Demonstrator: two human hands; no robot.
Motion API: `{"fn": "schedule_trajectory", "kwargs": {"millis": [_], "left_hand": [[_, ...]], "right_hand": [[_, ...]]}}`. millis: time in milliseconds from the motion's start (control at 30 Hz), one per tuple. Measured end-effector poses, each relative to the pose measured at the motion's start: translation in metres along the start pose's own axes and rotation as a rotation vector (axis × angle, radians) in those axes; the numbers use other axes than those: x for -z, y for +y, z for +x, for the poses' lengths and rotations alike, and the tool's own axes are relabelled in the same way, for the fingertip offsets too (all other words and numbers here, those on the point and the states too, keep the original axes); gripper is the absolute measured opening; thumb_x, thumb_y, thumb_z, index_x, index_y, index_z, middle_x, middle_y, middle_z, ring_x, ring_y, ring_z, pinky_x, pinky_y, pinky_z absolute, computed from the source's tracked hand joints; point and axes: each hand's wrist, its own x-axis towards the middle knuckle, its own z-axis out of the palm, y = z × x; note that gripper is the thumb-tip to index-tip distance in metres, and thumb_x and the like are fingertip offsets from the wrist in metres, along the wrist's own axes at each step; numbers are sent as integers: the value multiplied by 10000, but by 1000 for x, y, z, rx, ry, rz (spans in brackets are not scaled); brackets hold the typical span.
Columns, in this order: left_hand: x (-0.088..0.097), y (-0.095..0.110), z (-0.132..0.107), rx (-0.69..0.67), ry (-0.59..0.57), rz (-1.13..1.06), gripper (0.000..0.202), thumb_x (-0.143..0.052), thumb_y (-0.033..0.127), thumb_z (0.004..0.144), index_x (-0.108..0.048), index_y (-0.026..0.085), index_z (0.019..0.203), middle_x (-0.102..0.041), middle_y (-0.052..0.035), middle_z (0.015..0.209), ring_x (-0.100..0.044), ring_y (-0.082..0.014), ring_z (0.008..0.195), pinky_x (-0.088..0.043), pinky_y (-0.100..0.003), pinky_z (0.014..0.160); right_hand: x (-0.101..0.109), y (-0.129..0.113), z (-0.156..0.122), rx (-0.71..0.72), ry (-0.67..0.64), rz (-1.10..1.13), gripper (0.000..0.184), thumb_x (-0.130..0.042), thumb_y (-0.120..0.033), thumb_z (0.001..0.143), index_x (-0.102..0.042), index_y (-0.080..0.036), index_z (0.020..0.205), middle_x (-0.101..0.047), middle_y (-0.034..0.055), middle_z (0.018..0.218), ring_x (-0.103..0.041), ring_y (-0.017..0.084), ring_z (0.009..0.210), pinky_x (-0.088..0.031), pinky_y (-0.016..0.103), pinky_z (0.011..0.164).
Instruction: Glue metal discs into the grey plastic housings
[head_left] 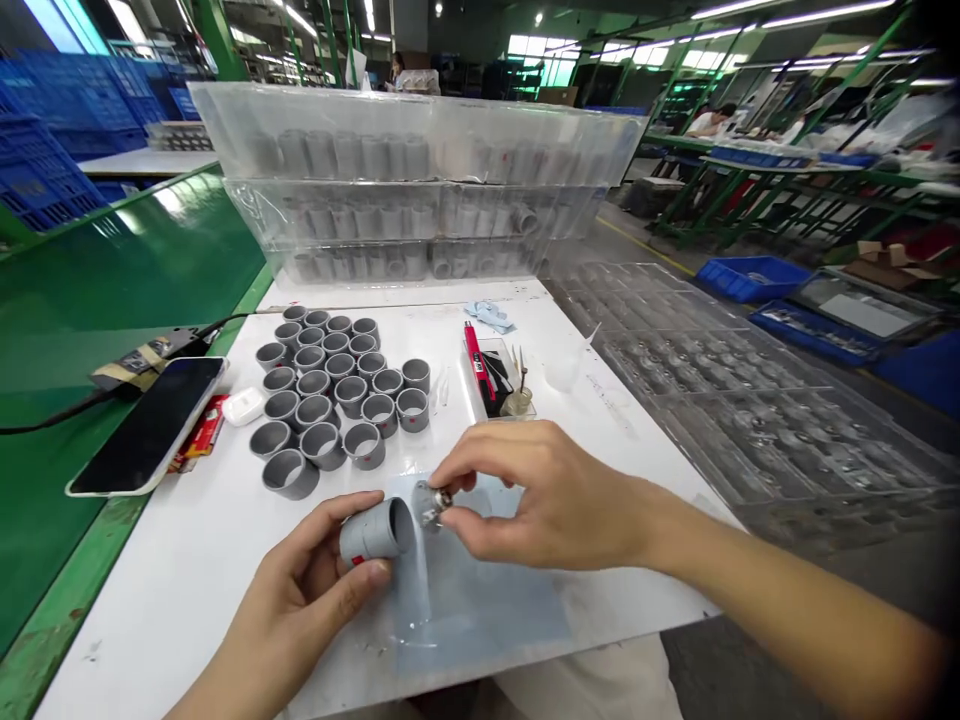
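My left hand (307, 580) is closed around a grey cylindrical sleeve (367, 537) with a small red mark, its open end tilted toward the right. Between the thumb and fingers of my right hand (532, 490) is a small round metal part (431, 503), held just right of the sleeve's mouth and apart from it. Both hands are over a light blue sheet (480, 610) on the white table. Behind my left hand stand several similar grey rings (322, 445) in a cluster.
Stacked clear plastic trays (435, 145) of grey cylinders stand at the table's back. A red cutter (480, 362) and a small glass jar (517, 402) lie behind my right hand. At left are a phone (150, 425) and a white case (244, 406). Clear trays (750, 430) lie to the right.
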Motion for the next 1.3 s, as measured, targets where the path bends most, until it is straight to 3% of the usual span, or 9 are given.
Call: {"fn": "schedule_trajectory", "kwargs": {"millis": [133,233,300,533,1300], "left_hand": [[5,-8,4,-39,-42,-97,342,-827,261,816,-721,343,1131,-733,18,1147,-709,-170,1002,-586,-190,843],[9,-15,7,-115,-72,-87,350,-806,148,815,-721,348,1089,-665,20,1258,-626,-187,1241,-530,-201,1011],[11,-19,8,-149,-97,-81,353,-786,113,827,-711,344,1084,-638,13,1275,-585,-179,1290,-501,-199,1049],[12,-19,8,-170,-124,-51,354,-774,103,846,-694,351,1086,-607,20,1280,-568,-144,1266,-458,-163,1059],[12,-17,6,-144,-127,-42,349,-772,96,845,-691,355,1064,-602,25,1276,-574,-138,1250,-467,-153,1039]], "right_hand": [[-32,7,7,47,189,93,196,-725,-130,782,-728,-122,978,-766,45,865,-682,136,769,-578,259,704],[-42,13,-1,25,222,137,229,-725,-93,757,-726,-121,984,-757,40,867,-676,124,787,-571,237,708],[-44,14,-6,25,208,137,233,-725,-87,747,-722,-120,978,-749,38,851,-667,123,774,-568,240,706],[-46,12,-9,19,139,127,229,-737,-90,746,-723,-123,973,-739,45,837,-662,139,762,-559,268,686],[-49,10,-9,-15,130,139,195,-748,-120,756,-733,-108,950,-741,43,800,-647,120,712,-545,241,655]]}}
